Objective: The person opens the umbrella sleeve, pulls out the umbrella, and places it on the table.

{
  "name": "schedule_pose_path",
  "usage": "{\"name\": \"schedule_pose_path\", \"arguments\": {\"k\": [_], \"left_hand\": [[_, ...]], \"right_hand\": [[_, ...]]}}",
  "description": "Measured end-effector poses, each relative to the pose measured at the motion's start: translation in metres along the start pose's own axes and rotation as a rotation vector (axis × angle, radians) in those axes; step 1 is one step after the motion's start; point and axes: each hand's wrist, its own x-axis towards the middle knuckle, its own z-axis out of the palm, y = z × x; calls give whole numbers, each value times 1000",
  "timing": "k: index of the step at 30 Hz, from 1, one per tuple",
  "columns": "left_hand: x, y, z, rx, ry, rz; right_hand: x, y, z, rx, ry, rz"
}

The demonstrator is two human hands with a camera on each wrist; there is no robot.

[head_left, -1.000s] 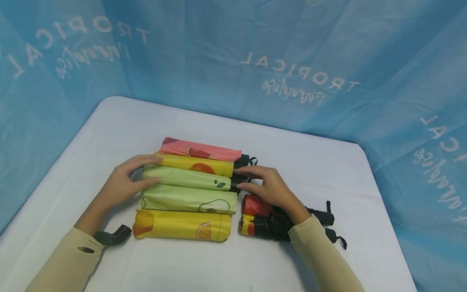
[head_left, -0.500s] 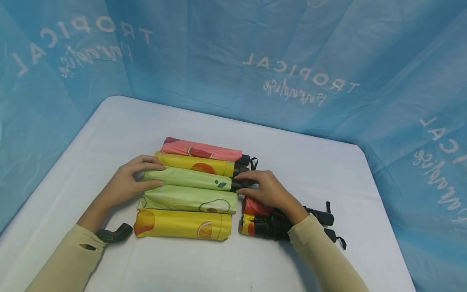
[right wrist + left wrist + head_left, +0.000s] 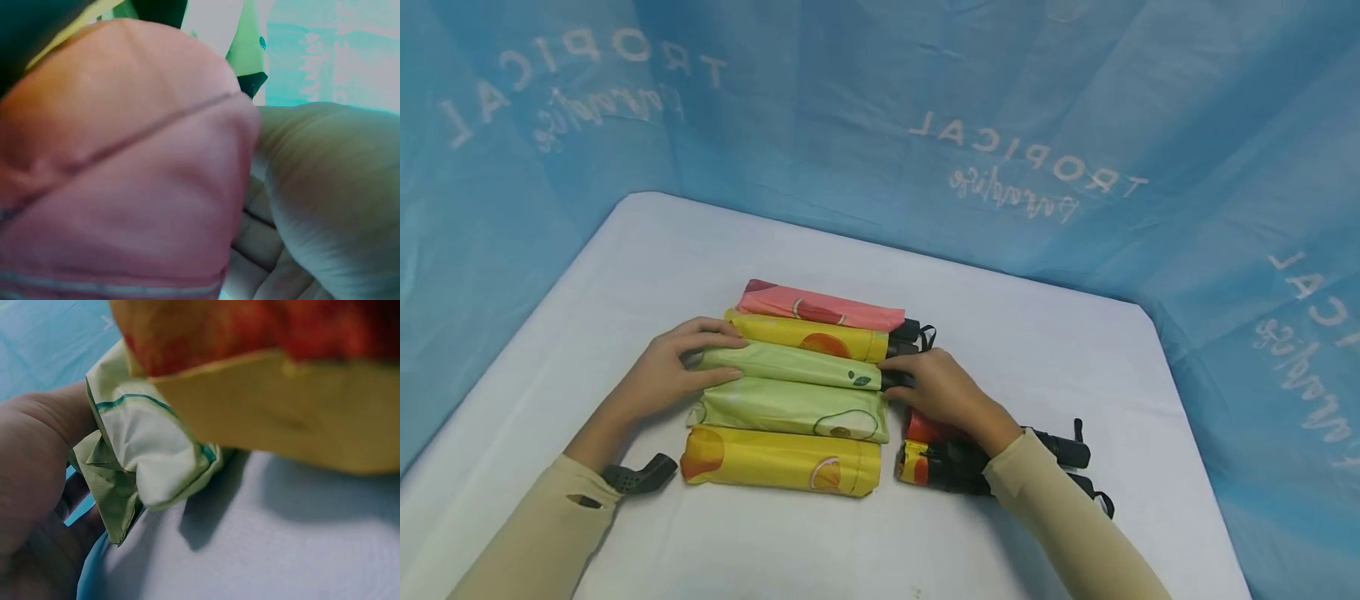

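Observation:
A row of folded umbrellas in fruit-print sleeves lies on the white table. My left hand (image 3: 662,371) grips the left end of the middle one, a light green umbrella (image 3: 797,365) with a leaf print, thumb on its near side and fingers on its far side. At its black right end, my right hand (image 3: 951,392) pinches with thumb and fingers. Behind it lie a yellow umbrella (image 3: 812,337) and a pink umbrella (image 3: 827,308). In front are an avocado-print green umbrella (image 3: 775,408) and a yellow umbrella with orange slices (image 3: 767,458). The left wrist view shows the green sleeve's end (image 3: 165,456) beside my palm.
Under my right forearm lie two partly hidden umbrellas, one with a red top (image 3: 925,427) and one with a yellow-orange top (image 3: 916,463); their black handles point right. Blue curtains (image 3: 850,125) with white lettering hang behind the white table (image 3: 820,550).
The right hand's thumb and fingers have moved slightly left and drawn in on the green umbrella's black end. The left hand has settled lower onto its left end. The head view shifts slightly.

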Motion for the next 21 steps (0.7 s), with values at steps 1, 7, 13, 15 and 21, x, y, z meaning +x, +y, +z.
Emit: {"name": "schedule_pose_path", "arguments": {"k": [1, 7, 13, 15, 21], "left_hand": [[0, 0, 0, 0, -1, 1], [3, -2, 1, 12, 1, 3], [3, -3, 1, 8, -7, -18], [2, -3, 0, 8, -5, -27], [2, -1, 0, 10, -6, -35]], "right_hand": [[0, 1, 1, 0, 2, 7], [-3, 4, -2, 45, 2, 14], [-5, 7, -7, 43, -29, 11], [-5, 7, -8, 46, -38, 10], [-8, 9, -14, 50, -52, 25]]}}
